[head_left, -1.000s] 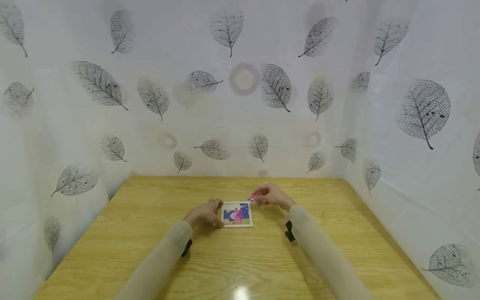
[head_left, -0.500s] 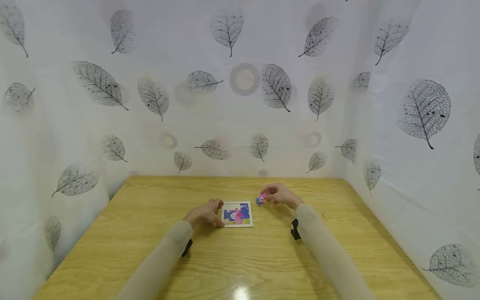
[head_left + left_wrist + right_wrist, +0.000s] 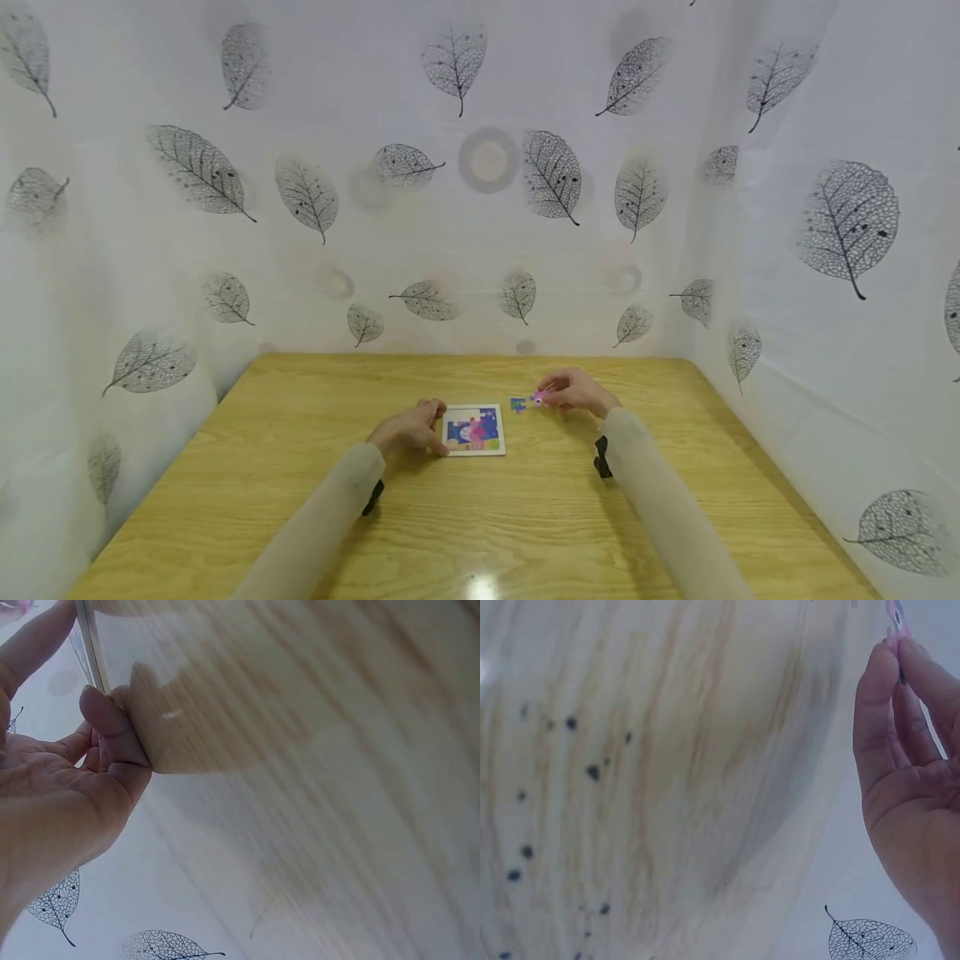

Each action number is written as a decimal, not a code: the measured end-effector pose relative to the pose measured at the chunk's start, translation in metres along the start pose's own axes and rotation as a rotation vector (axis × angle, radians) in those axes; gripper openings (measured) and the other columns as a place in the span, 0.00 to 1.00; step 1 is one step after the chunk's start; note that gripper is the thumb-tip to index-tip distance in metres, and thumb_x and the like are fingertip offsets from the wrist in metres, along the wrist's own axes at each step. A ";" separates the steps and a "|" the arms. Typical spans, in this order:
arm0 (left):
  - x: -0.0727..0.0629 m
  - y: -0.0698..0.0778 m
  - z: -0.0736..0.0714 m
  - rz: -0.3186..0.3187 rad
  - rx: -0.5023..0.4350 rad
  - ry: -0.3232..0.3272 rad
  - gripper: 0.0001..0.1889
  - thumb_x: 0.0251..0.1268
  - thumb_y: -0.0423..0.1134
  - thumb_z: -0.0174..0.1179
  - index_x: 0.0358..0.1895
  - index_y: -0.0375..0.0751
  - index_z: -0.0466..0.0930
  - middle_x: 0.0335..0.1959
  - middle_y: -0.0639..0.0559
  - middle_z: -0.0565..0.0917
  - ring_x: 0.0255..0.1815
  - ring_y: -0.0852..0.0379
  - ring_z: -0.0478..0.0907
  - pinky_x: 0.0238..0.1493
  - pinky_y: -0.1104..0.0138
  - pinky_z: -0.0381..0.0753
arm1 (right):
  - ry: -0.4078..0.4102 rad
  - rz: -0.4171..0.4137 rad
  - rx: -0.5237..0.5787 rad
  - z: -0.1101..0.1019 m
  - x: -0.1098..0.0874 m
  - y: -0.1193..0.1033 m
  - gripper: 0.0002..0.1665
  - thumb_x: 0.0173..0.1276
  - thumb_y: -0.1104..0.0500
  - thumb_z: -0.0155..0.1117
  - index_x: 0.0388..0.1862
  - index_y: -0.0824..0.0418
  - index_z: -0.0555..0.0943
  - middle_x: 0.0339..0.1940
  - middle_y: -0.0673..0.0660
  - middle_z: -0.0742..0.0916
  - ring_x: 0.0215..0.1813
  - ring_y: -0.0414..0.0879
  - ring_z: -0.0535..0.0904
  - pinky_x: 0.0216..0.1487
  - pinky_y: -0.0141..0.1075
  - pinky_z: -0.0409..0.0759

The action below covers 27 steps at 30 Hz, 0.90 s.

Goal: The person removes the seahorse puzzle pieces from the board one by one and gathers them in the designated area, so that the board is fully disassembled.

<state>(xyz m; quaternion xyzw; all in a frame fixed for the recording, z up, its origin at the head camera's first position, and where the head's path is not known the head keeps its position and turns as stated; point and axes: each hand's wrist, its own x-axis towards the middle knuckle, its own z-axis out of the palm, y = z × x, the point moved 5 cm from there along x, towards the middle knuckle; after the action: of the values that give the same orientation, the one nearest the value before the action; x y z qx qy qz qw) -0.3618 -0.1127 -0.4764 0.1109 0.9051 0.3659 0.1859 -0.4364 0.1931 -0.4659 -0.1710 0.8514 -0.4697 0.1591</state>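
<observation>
A white-framed jigsaw puzzle (image 3: pixel 474 430) lies on the table, part of its colourful picture filled in and a pale area at its upper left. My left hand (image 3: pixel 411 427) holds the frame's left side, thumb at the near corner and fingers at the far corner. In the left wrist view, fingers (image 3: pixel 112 727) curl against the frame's edge. To the right of the frame, my right hand (image 3: pixel 576 392) pinches a pink puzzle piece (image 3: pixel 538 399) between thumb and fingertips. A blue puzzle piece (image 3: pixel 518 405) lies on the table between the frame and that hand.
The wooden table (image 3: pixel 450 525) reaches back to a white curtain (image 3: pixel 480 242) printed with grey leaves, which also hangs along both sides. Black straps sit under both wrists.
My right hand has moved right, away from the frame's far corner, with the pink piece. The blue piece now lies apart from it on the table. My left hand stays put.
</observation>
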 end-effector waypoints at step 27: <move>-0.001 0.000 0.000 0.003 -0.021 0.003 0.38 0.52 0.35 0.73 0.65 0.34 0.63 0.61 0.41 0.67 0.56 0.48 0.65 0.70 0.50 0.63 | 0.040 -0.015 -0.214 0.006 0.002 0.001 0.14 0.63 0.69 0.67 0.48 0.68 0.83 0.36 0.60 0.84 0.27 0.40 0.72 0.28 0.30 0.73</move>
<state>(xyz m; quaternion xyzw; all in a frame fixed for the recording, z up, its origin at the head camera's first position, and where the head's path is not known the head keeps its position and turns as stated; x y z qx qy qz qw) -0.3610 -0.1129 -0.4758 0.1099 0.9013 0.3759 0.1852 -0.4360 0.1880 -0.4703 -0.1840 0.8983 -0.3808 0.1192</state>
